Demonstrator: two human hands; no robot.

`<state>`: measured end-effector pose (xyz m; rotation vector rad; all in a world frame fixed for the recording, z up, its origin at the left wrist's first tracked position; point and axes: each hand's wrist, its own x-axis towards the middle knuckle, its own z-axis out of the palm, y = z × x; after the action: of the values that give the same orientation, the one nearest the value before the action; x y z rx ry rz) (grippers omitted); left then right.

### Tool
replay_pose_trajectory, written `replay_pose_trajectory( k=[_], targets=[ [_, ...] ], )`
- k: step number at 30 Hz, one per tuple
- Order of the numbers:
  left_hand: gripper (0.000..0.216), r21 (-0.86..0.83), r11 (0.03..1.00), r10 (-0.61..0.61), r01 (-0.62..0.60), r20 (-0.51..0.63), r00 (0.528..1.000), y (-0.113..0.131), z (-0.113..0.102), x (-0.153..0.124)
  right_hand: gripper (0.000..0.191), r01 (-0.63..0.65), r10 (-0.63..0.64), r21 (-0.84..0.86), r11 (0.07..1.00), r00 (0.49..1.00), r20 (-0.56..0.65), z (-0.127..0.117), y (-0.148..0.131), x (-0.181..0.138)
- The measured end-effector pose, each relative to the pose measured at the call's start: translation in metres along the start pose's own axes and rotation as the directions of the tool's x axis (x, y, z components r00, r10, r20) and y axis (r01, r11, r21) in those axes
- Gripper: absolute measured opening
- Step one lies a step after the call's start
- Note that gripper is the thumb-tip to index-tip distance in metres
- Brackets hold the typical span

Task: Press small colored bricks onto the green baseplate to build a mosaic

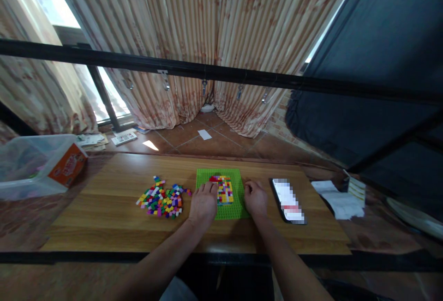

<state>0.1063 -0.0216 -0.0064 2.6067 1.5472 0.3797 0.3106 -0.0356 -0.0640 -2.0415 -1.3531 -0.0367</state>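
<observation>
A green studded baseplate [201, 174] lies on the wooden table, bearing a small block of toy bricks [225, 190] in red, yellow, white and other colours. My left hand [204, 201] rests over the plate's left part, its fingers stretched forward beside the bricks' left side and covering some of the plate. At the right edge of the plate, my right hand [255, 198] has its fingers curled together; whatever may be between them is hidden. A loose pile of small multicoloured bricks [162, 201] lies to the left of my left hand.
A smartphone [288, 201] with a blurred screen lies on the table [104, 218], right of my right hand. A clear plastic bin [31, 167] with an orange label stands at the far left. White papers [337, 199] lie at the right. A black bar [221, 71] crosses the view.
</observation>
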Motion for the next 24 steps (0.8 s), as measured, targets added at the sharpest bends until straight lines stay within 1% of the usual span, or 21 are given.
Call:
replay_pose_trajectory(
  k=[11,17,24],
  targets=[
    [0.038,-0.027,0.999,-0.023,0.023,-0.020,1.000,0.002,0.007,-0.002,0.026,0.021,-0.021,-0.020,1.000,1.000,0.008,0.000,0.001,0.000],
    [0.049,-0.026,0.999,-0.026,0.025,-0.021,0.999,0.000,0.012,-0.002,0.025,0.025,-0.024,-0.034,0.999,1.000,0.012,0.001,0.002,0.000],
    [0.054,-0.027,1.000,-0.011,0.011,0.015,1.000,-0.001,0.012,-0.002,0.026,0.014,-0.013,-0.044,0.999,1.000,0.013,0.001,0.002,0.000]
  ],
)
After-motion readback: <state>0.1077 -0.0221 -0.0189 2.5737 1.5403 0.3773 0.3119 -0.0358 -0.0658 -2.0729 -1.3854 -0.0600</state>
